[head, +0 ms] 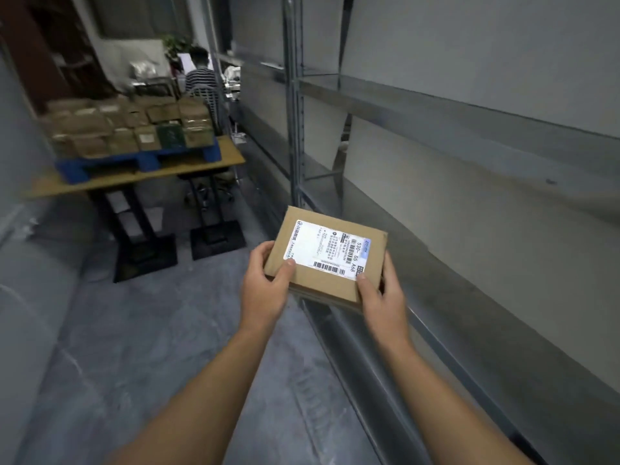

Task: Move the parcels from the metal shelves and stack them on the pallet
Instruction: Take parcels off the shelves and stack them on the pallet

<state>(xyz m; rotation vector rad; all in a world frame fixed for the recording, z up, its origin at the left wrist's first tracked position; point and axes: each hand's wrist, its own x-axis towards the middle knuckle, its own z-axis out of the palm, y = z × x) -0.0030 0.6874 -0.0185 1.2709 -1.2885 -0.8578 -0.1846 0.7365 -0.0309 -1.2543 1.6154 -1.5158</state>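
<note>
Bare left hand [265, 283] and bare right hand [382, 297], uncovered from fingertips to wrist. Short, rounded nails showing on both thumbs. Behind each wrist, bare skin again: left forearm [208, 391] and right forearm [436, 391], slim just behind the hand, broadening farther back. Smooth and unmarked as far back as can be seen.

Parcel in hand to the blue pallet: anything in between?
Head view: only bare grey floor between the parcel and the pallet, which sits raised on a table.
</note>
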